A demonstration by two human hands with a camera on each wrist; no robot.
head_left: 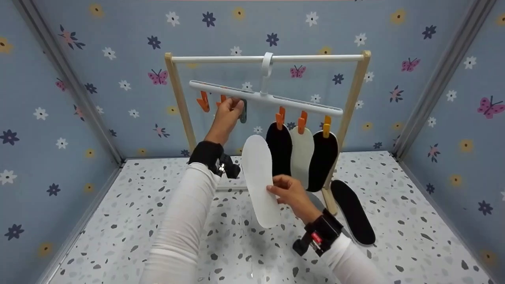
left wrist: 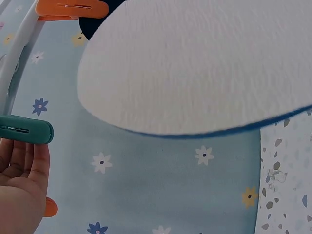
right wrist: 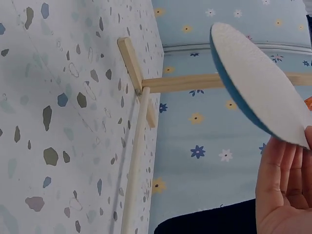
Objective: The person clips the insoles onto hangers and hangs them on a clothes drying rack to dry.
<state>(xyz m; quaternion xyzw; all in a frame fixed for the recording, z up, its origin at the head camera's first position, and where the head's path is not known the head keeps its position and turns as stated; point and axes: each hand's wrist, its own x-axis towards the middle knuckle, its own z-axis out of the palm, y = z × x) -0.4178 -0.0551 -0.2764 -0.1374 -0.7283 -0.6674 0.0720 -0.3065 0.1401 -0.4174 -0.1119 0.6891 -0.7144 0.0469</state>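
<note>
My left hand [head_left: 227, 116] is raised to the hanger bar, its fingers holding a dark green clothespin [head_left: 243, 111] that hangs from it. The same green clothespin [left wrist: 29, 129] lies against the fingertips in the left wrist view. Lower down, my right hand [head_left: 291, 194] pinches a white insole [head_left: 258, 177] by its right edge, between thumb and fingers. The insole stands nearly upright, top end below the green clothespin and apart from it. A blue edge layer shows on the insole [right wrist: 258, 83] in the right wrist view.
A tilted white clip hanger [head_left: 300, 104] hangs from the rack's rail [head_left: 221, 59]. On its right, orange and yellow clothespins hold a black insole [head_left: 278, 148], a pale insole [head_left: 302, 154] and another black insole [head_left: 325, 161]. An orange clothespin [head_left: 203, 102] hangs left. Another black insole [head_left: 353, 213] lies on the speckled surface.
</note>
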